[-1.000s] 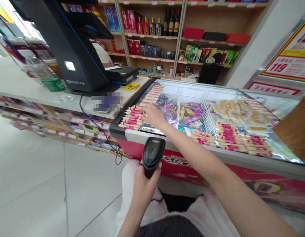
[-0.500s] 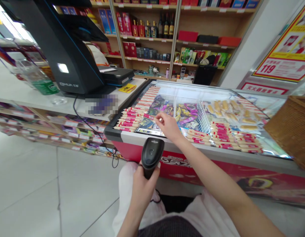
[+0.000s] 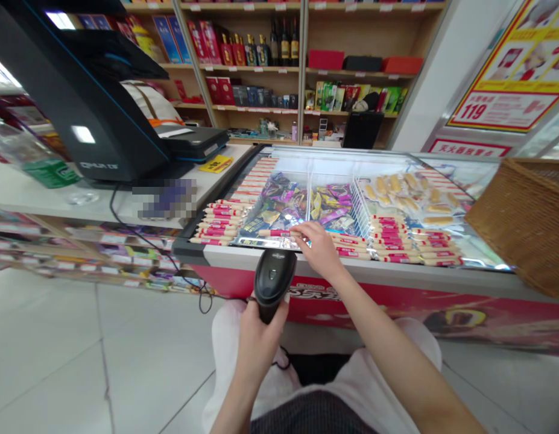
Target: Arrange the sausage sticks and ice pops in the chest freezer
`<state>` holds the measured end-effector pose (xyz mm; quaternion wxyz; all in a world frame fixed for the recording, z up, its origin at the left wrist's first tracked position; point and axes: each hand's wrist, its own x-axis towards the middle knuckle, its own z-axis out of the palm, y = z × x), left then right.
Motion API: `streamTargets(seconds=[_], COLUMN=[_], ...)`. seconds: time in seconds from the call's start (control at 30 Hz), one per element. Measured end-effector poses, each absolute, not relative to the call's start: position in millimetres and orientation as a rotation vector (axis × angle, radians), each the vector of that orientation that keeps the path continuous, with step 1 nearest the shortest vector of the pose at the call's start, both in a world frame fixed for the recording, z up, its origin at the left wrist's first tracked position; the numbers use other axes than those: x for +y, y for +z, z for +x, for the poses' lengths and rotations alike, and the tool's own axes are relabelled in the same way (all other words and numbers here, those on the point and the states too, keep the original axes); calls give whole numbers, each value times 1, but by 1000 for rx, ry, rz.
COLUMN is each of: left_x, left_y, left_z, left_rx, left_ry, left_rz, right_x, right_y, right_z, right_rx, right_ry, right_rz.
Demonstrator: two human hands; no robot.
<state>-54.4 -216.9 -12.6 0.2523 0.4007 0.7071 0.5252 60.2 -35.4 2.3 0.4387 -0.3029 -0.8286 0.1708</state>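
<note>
My left hand [image 3: 257,337] is wrapped round the grip of a black barcode scanner [image 3: 272,282], held upright in front of the freezer's near edge. My right hand [image 3: 319,246] reaches over the glass lid and pinches one end of a pink-wrapped sausage stick [image 3: 275,232], held just above the scanner's head. A row of several more sausage sticks [image 3: 220,223] lies on the lid at the left, and another group of sticks [image 3: 399,246] lies to the right of my hand.
The chest freezer [image 3: 397,313] has a red front and a glass lid over snack packets. A black checkout terminal [image 3: 75,114] stands on the white counter [image 3: 30,196] at left, its cable hanging down. A wicker basket [image 3: 526,220] sits at right. Stocked shelves [image 3: 306,66] fill the back.
My right hand lifted one sausage stick from the left row and drew it back toward me, over the scanner. The scanner hand stayed about where it was; the view shifted slightly right.
</note>
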Motion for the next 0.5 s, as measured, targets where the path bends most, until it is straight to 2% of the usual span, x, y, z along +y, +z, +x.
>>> streamTargets(seconds=[0.5], left_x=[-215], left_y=[-16], left_z=[-55], left_rx=[1916], left_ry=[1421], left_rz=[1078], right_x=[-39], right_y=[4], right_z=[60], right_rx=[-2075], right_ry=[349], right_rz=[-725])
